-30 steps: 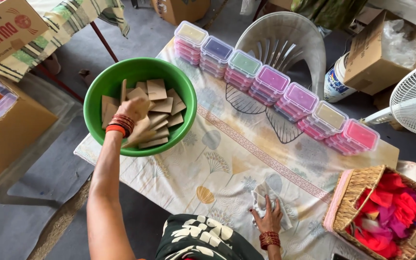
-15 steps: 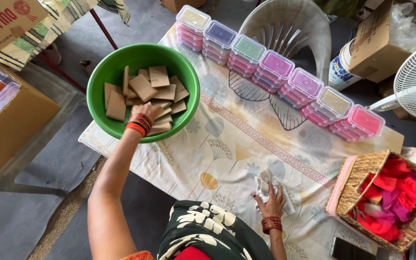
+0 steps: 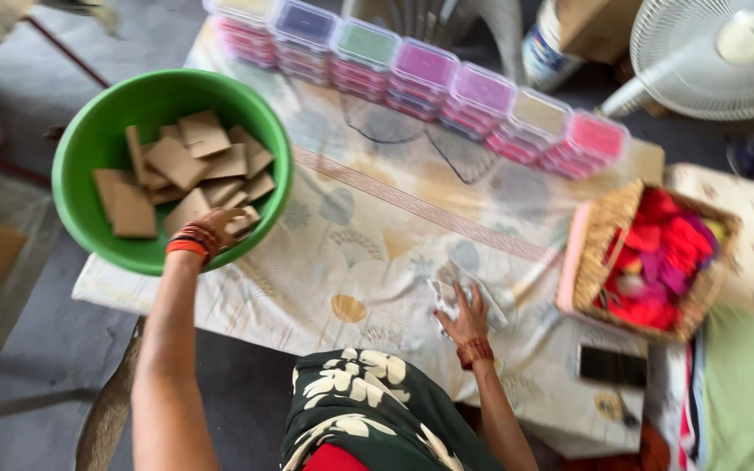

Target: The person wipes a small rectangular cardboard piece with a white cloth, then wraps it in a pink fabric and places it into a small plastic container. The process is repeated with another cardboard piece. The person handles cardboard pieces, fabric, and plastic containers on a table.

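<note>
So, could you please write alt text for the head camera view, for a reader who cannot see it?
Seen from above, a person's left hand reaches into a green bowl of brown cardboard pieces, while the right hand rests on clear wrapping on a patterned tablecloth. A row of pastel-lidded boxes lines the far edge, a wicker basket of red and pink pieces beside it.

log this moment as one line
left hand: in green bowl on cardboard pieces | right hand: flat on clear packet on tablecloth
</note>
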